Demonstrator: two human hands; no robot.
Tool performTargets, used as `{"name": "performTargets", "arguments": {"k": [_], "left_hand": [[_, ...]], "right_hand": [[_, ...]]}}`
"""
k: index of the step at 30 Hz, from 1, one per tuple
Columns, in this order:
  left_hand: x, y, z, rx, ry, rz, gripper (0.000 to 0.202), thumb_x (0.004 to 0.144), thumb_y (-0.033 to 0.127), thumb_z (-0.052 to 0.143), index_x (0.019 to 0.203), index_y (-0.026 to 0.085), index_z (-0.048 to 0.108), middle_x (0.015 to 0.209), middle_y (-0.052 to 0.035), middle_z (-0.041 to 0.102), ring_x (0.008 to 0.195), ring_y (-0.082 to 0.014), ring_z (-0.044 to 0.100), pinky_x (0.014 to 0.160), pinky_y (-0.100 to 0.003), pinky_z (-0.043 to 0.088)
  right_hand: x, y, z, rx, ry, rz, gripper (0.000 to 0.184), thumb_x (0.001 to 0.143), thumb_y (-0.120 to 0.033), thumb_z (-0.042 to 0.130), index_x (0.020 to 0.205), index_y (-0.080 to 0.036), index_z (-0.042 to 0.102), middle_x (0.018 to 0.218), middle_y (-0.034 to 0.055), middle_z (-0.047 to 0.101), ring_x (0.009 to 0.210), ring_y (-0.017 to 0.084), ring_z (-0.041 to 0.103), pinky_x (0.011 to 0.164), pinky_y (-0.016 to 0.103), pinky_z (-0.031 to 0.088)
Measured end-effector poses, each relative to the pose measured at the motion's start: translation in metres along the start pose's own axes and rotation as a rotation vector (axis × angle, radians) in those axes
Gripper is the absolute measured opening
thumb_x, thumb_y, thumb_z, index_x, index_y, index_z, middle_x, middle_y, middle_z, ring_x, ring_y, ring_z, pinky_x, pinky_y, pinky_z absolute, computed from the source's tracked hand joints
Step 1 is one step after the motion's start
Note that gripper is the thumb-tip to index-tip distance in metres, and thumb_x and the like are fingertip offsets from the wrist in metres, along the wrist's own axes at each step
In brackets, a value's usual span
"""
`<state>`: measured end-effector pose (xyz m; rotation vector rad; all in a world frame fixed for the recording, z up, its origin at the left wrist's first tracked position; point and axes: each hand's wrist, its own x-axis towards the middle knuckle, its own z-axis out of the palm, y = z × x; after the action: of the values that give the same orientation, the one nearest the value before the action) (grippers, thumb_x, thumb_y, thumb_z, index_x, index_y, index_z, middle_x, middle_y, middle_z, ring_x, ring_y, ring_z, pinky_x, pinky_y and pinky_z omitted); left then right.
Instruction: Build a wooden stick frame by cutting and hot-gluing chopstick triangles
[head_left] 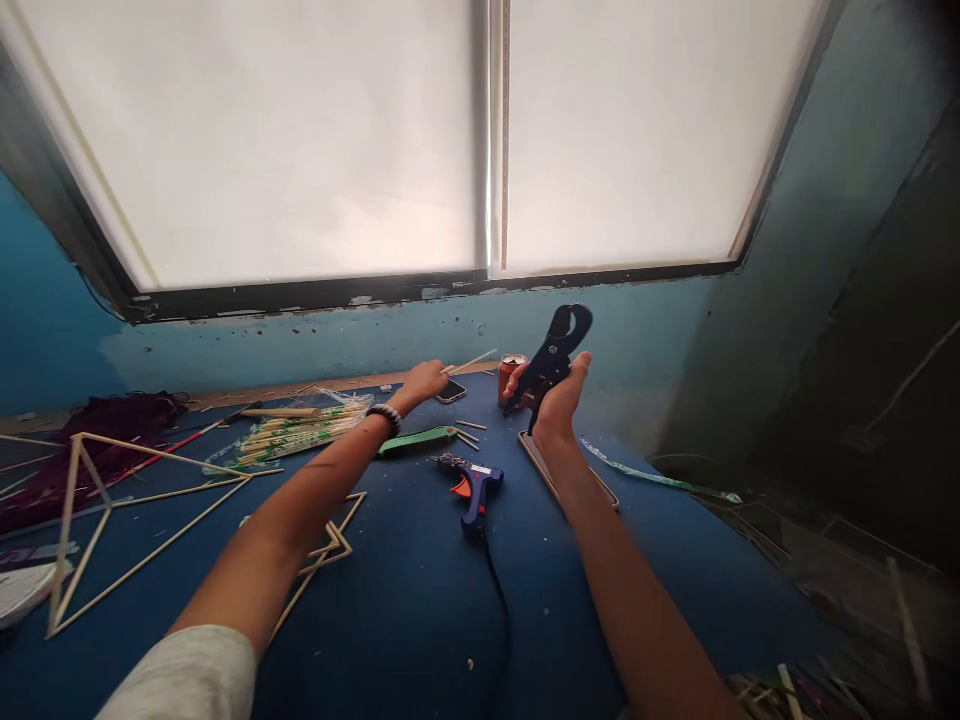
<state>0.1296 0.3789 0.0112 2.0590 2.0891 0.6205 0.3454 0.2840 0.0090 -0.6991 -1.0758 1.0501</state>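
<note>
My left hand [424, 384], with a dark beaded bracelet at the wrist, reaches to the back of the blue table [405, 620]. Its fingers are closed on a thin wooden stick [474, 359] that points up to the right. In my right hand [559, 405] is a dark blue hand cutter [553, 350], held upright with its curved jaw at the top. The stick and the cutter are apart. A black phone [451, 391] lies just beyond my left hand, and a red-brown drink can [513, 372] stands behind my right fingers.
A blue glue gun [480, 490] with a trailing cord lies mid-table. Near it are a green-handled tool [417, 440] and short cut sticks [466, 440]. Packaged sticks [300, 435], stick frames [161, 465] and purple material [112, 430] occupy the left. A flat rectangular item [534, 455] lies under my right wrist.
</note>
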Motion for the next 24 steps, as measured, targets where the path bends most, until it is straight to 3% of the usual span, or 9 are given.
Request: {"name": "performTargets", "arguments": {"k": [4,5,7,8,10,12,14,19,24], "left_hand": [[-0.048,-0.031,-0.043,-0.165,0.056,-0.113,0.038,0.097,0.038,0.062,0.128,0.016,0.059,0.127,-0.0108,0.062,0.108,-0.0233,0.064,0.091,-0.045,0.057],[-0.064,-0.036,-0.051,-0.222,0.052,-0.13,0.035,0.098,0.04,0.06,0.123,0.015,0.061,0.118,-0.0091,0.065,0.098,-0.0201,0.066,0.084,-0.04,0.058],[-0.101,-0.041,-0.061,-0.357,0.004,-0.147,0.032,0.1,0.043,0.048,0.104,0.015,0.062,0.078,-0.0023,0.059,0.063,-0.0136,0.057,0.056,-0.026,0.048],[-0.12,-0.041,-0.064,-0.432,-0.044,-0.148,0.032,0.098,0.045,0.047,0.099,0.017,0.06,0.065,0.002,0.049,0.051,-0.0111,0.046,0.047,-0.023,0.039],[-0.159,-0.036,-0.064,-0.579,-0.151,-0.136,0.033,0.093,0.053,0.049,0.096,0.02,0.055,0.057,0.0073,0.032,0.044,-0.0084,0.029,0.042,-0.02,0.025],[-0.192,-0.026,-0.059,-0.715,-0.249,-0.108,0.039,0.086,0.061,0.053,0.093,0.022,0.052,0.058,0.009,0.025,0.043,-0.0072,0.022,0.042,-0.019,0.02],[-0.214,-0.015,-0.051,-0.816,-0.32,-0.086,0.045,0.08,0.066,0.058,0.089,0.023,0.049,0.06,0.0096,0.023,0.044,-0.0061,0.017,0.043,-0.019,0.018],[-0.226,0.011,-0.027,-1.04,-0.435,-0.105,0.051,0.071,0.067,0.069,0.084,0.023,0.046,0.057,0.0111,0.02,0.045,-0.0051,0.01,0.044,-0.021,0.008],[-0.226,0.013,-0.018,-1.09,-0.279,-0.008,0.057,0.077,0.072,0.065,0.092,0.018,0.061,0.06,0.0096,0.019,0.049,-0.0062,0.013,0.046,-0.023,0.009]], "right_hand": [[-0.004,0.0,0.002,-0.007,-0.225,0.125,0.101,0.074,-0.098,0.0,0.075,-0.019,0.062,0.065,0.0079,0.06,0.055,0.018,0.06,0.058,0.031,0.054],[-0.006,0.0,0.002,-0.012,-0.289,0.149,0.1,0.073,-0.1,0.006,0.078,-0.018,0.064,0.064,0.0067,0.06,0.054,0.017,0.059,0.057,0.031,0.054],[-0.011,0.0,0.006,-0.064,-0.406,0.155,0.091,0.074,-0.099,0.031,0.085,-0.016,0.068,0.065,0.0043,0.059,0.054,0.015,0.058,0.055,0.03,0.053],[-0.015,0.001,0.009,-0.11,-0.446,0.139,0.083,0.073,-0.094,0.047,0.088,-0.015,0.07,0.065,0.0032,0.059,0.054,0.015,0.057,0.055,0.029,0.052],[-0.024,0.002,0.018,-0.194,-0.506,0.107,0.066,0.071,-0.077,0.071,0.093,-0.015,0.071,0.066,0.0017,0.06,0.056,0.014,0.057,0.056,0.027,0.051],[-0.034,0.004,0.028,-0.226,-0.552,0.105,0.056,0.07,-0.063,0.081,0.097,-0.014,0.073,0.066,0.0007,0.06,0.057,0.014,0.057,0.057,0.027,0.049],[-0.043,0.004,0.037,-0.193,-0.589,0.116,0.052,0.072,-0.059,0.08,0.097,-0.014,0.073,0.064,0.0,0.06,0.057,0.013,0.056,0.058,0.027,0.048],[-0.054,0.004,0.045,-0.084,-0.62,0.094,0.041,0.073,-0.053,0.08,0.087,-0.015,0.072,0.063,-0.0002,0.06,0.058,0.014,0.056,0.058,0.028,0.046],[-0.047,0.005,0.038,-0.128,-0.596,-0.018,0.034,0.077,-0.049,0.078,0.078,-0.016,0.069,0.061,0.0001,0.059,0.056,0.014,0.055,0.057,0.028,0.045]]}}
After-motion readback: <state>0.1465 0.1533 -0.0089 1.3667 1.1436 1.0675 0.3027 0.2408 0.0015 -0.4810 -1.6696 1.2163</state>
